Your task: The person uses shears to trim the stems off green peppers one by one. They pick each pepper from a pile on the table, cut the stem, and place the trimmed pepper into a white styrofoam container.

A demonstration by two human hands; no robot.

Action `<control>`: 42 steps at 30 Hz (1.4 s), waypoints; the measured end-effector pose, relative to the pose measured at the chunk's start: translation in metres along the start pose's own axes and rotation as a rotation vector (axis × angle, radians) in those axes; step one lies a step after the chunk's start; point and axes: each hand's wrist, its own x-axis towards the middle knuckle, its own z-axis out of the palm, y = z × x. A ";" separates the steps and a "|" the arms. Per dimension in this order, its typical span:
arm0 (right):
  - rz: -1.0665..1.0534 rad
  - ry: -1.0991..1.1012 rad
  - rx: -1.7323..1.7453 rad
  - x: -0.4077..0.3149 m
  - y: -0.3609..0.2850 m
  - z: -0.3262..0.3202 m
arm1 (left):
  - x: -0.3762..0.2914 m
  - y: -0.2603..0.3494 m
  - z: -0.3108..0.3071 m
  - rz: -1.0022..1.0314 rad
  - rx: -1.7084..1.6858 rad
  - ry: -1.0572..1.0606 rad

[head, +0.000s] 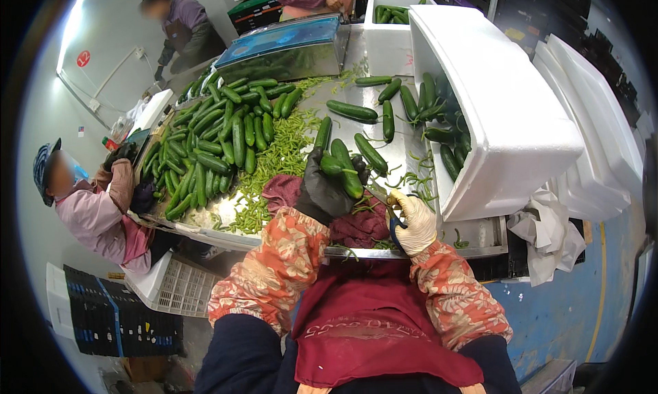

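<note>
My left hand [325,188], in a black glove, grips cucumbers [346,167] above the metal table's front edge. In a pale glove, my right hand [414,221] holds scissors [381,194] with dark blue handles, their blades close to the lower end of one held cucumber. Beneath and beside my hands lies a dark red cloth [360,227]. Trimmed green stem pieces [288,142] cover the table left of my hands. A large heap of cucumbers [205,142] stands farther left. Loose cucumbers [371,155] lie to the right, before a tipped white foam box [514,111] with cucumbers inside.
Another foam box [388,49] with cucumbers stands at the back, near a blue-topped metal case [280,47]. Stacked foam lids or boxes [591,126] and crumpled paper [547,229] are at right. One person [97,209] works at the table's left end; others stand behind it.
</note>
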 end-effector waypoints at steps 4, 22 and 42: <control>-0.021 0.012 -0.051 0.007 0.002 0.003 | 0.005 -0.020 0.001 0.024 0.132 0.071; 0.735 -0.040 0.753 0.004 0.043 0.033 | 0.044 0.271 -0.019 0.851 0.125 0.446; 0.780 -0.068 0.702 0.011 0.046 0.026 | 0.230 0.101 -0.031 0.404 2.845 -0.349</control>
